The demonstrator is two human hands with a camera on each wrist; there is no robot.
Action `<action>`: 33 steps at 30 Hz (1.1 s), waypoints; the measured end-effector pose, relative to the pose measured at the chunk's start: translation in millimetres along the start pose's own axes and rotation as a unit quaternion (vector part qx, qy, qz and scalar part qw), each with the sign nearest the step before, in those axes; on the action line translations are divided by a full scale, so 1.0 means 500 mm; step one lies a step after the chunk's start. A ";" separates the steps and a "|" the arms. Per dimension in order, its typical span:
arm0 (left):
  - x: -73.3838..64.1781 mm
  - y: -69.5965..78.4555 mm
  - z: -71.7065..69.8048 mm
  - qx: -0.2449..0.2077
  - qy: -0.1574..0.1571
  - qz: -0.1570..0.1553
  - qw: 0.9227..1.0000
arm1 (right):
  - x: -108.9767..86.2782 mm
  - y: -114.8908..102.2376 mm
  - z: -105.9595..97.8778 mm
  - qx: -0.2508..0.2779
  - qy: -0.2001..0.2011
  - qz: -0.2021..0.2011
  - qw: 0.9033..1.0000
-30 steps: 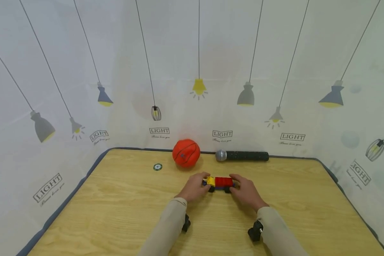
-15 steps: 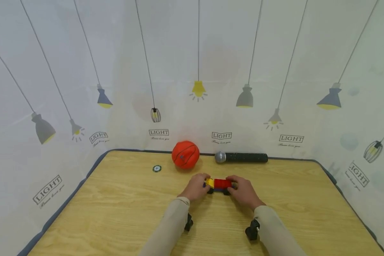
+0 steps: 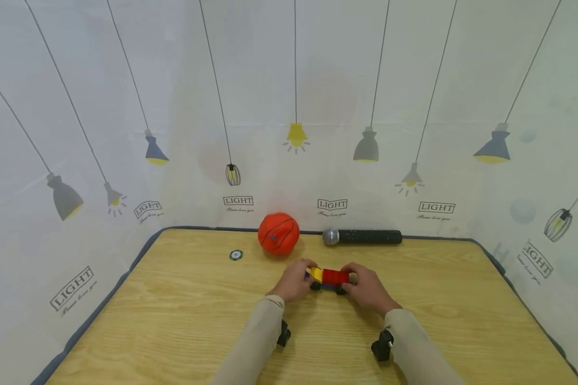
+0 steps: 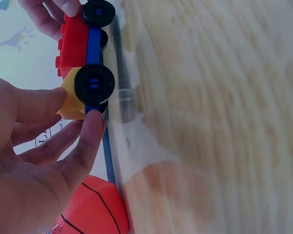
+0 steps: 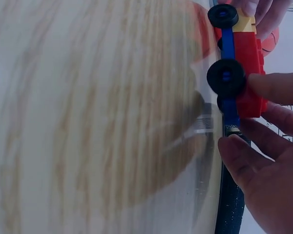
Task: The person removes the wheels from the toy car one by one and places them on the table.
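A toy brick truck (image 3: 334, 277) has a red body, a yellow cab (image 4: 73, 95), a blue chassis and black wheels. It lies crosswise between my hands, cab to the left. My left hand (image 3: 294, 280) pinches the cab end, with one fingertip on the yellow piece and another at the blue chassis in the left wrist view. At the opposite end, my right hand (image 3: 368, 289) holds the red body (image 5: 249, 73) between thumb and fingers. In the right wrist view, the wheels face the camera and a fingertip presses the red side beside the larger-looking wheel.
Behind the left hand sits a red ball (image 3: 278, 234) with black lines. A black microphone (image 3: 371, 237) with a silver head lies along the back edge. To the ball's left is a round chip (image 3: 236, 255). A lamp-print wall sheet borders the wooden table (image 3: 173, 321).
The truck has turned slightly, its red end a little nearer to me. Both hands keep their hold on it. The head view has shifted a little.
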State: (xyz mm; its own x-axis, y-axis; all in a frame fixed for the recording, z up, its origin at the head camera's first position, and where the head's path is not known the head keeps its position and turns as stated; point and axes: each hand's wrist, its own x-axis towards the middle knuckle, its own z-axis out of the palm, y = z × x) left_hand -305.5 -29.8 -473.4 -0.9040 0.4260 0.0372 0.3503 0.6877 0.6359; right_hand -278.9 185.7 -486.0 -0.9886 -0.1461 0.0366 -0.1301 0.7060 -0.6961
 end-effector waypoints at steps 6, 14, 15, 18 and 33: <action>0.000 0.007 -0.012 -0.025 0.011 0.008 1.000 | -0.004 0.002 -0.015 0.055 -0.022 -0.008 0.998; 0.003 0.023 -0.034 -0.147 0.041 0.017 0.988 | -0.015 -0.007 -0.047 0.182 -0.063 -0.010 0.981; 0.003 0.025 -0.036 -0.167 0.040 0.011 0.985 | -0.017 -0.008 -0.049 0.194 -0.069 -0.013 0.979; 0.002 0.028 -0.041 -0.207 0.033 -0.008 0.978 | -0.021 -0.010 -0.052 0.224 -0.088 -0.020 0.970; 0.010 0.058 -0.033 -0.302 0.032 -0.030 0.952 | -0.034 -0.006 -0.048 0.314 -0.160 0.004 0.936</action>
State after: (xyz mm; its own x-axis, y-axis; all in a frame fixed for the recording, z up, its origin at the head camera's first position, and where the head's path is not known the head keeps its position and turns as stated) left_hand -303.9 -17.4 -442.2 -0.9378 0.3466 0.0213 0.1099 0.2382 0.9650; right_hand -263.6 202.6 -467.5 -0.9027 -0.4139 -0.1178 0.0475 0.1761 -0.9832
